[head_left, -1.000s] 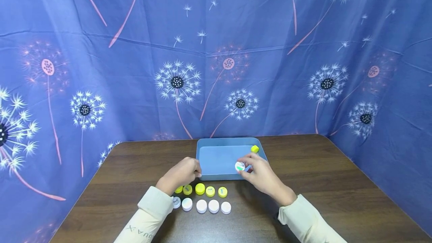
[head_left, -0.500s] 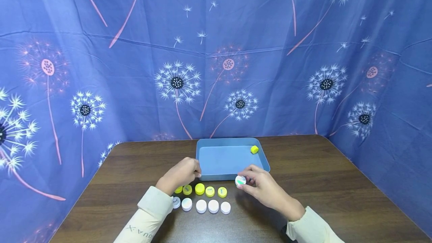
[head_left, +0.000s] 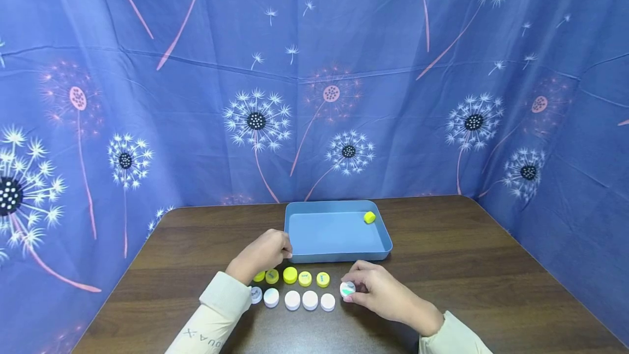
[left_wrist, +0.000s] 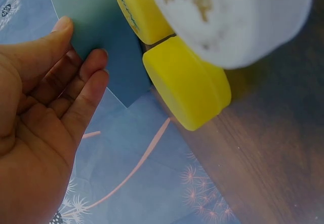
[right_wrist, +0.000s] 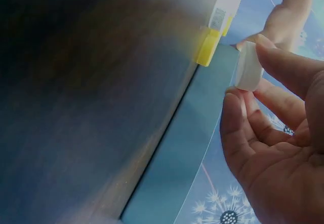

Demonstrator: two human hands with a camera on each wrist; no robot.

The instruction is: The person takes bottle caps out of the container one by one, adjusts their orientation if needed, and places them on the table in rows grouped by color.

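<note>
My right hand (head_left: 385,294) pinches a white bottle cap (head_left: 346,289) with a green mark on its face, between thumb and fingertips. In the right wrist view the same cap (right_wrist: 248,67) is seen edge-on. The cap is just right of a row of white caps (head_left: 310,300). My left hand (head_left: 262,255) is by the near left corner of a blue tray (head_left: 339,258), its fingers loosely curled. In the left wrist view no object shows between that hand's (left_wrist: 45,97) thumb and fingers; whether the fingertips touch the tray is unclear.
A row of yellow caps (head_left: 290,275) lies between the tray and the white row; the left forearm partly covers both rows' left ends. One yellow piece (head_left: 369,217) sits inside the tray at the right. Behind the brown table (head_left: 467,266) hangs a blue dandelion curtain (head_left: 403,81).
My right hand has brought the white cap from over the tray's near edge toward me, to the right end of the white row. The left hand has stayed in place.
</note>
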